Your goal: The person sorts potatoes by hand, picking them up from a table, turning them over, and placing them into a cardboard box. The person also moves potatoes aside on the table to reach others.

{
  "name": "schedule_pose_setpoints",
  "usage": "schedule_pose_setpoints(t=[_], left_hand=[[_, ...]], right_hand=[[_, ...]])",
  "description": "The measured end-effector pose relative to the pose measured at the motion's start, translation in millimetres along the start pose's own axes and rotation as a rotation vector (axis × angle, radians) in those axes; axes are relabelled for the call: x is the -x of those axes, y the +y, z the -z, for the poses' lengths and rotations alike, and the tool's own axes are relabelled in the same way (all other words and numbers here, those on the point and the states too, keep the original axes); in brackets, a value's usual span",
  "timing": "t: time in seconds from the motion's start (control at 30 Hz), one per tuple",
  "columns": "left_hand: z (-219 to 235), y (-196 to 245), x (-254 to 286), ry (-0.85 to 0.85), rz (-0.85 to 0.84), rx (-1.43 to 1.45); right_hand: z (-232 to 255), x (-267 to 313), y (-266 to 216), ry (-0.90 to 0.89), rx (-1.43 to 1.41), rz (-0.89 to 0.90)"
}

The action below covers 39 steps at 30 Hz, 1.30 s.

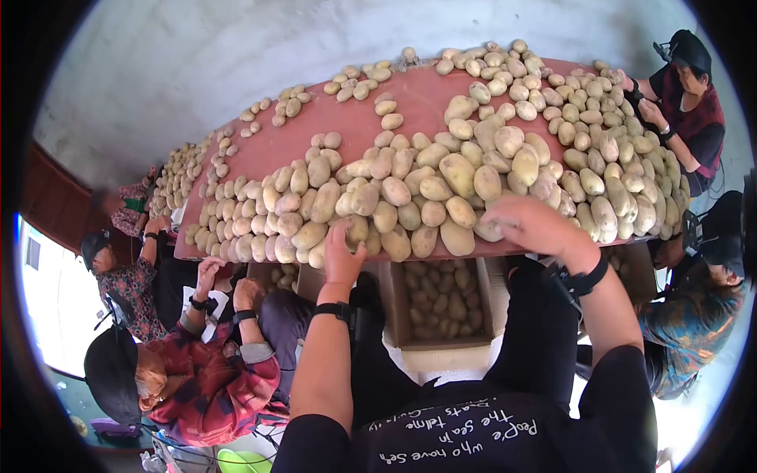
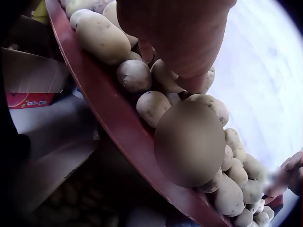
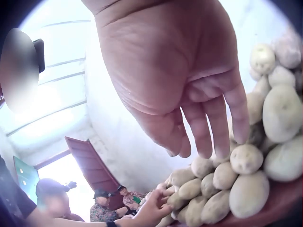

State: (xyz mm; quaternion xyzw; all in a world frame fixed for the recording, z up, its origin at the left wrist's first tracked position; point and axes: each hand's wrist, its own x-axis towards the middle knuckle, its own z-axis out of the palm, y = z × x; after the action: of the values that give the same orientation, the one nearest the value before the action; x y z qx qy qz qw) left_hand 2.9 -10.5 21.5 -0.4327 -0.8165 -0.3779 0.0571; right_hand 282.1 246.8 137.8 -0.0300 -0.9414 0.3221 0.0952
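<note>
A heap of yellowish potatoes (image 1: 457, 175) covers much of the red tabletop (image 1: 272, 154). At the front edge my left hand (image 1: 344, 258) has thumb and fingers around a potato (image 1: 358, 229). The left wrist view shows these fingers (image 2: 189, 82) coming down over that potato (image 2: 164, 76), partly hiding it. My right hand (image 1: 532, 225) hovers at the front of the heap, fingertips by a potato (image 1: 489, 230). In the right wrist view the palm (image 3: 156, 61) faces the camera, its fingers loosely extended with nothing between them.
Below the table edge stands a cardboard box (image 1: 398, 303) with potatoes inside. One person in a checked shirt (image 1: 213, 394) sits at my left. At my right is another in a patterned shirt (image 1: 686, 331), and one stands at the far right corner (image 1: 694, 118). A pale wall (image 1: 236, 55) rises behind.
</note>
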Motion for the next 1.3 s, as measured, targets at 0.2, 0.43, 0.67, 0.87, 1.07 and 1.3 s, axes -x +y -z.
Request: schedule_pose_setpoints(t=[0.2, 0.43, 0.67, 0.87, 1.07, 1.3], left_hand=[[4.7, -3.6, 1.1, -0.091, -0.009, -0.070], [18.2, 39.1, 27.7, 0.006, 0.296, 0.096], [50.5, 43.2, 74.3, -0.060, 0.853, 1.009], [94.1, 55.4, 121.3, -0.220, 0.994, 1.374], [80.0, 44.1, 150.1, -0.250, 1.138, 1.563], [53.8, 60.7, 132.9, -0.369, 1.096, 1.669]], right_hand=[[41.2, 13.2, -7.2, 0.257, 0.009, 0.113], [8.6, 20.8, -30.6, 0.278, -0.650, 0.026], [-65.6, 37.2, -58.1, 0.200, -1.601, -0.188], [-185.2, 67.9, -41.9, -0.280, -1.411, -0.766], [-230.0, 83.0, -39.2, -0.504, -0.920, -0.601], [-258.6, 90.8, 5.7, -0.603, -0.595, -0.720]])
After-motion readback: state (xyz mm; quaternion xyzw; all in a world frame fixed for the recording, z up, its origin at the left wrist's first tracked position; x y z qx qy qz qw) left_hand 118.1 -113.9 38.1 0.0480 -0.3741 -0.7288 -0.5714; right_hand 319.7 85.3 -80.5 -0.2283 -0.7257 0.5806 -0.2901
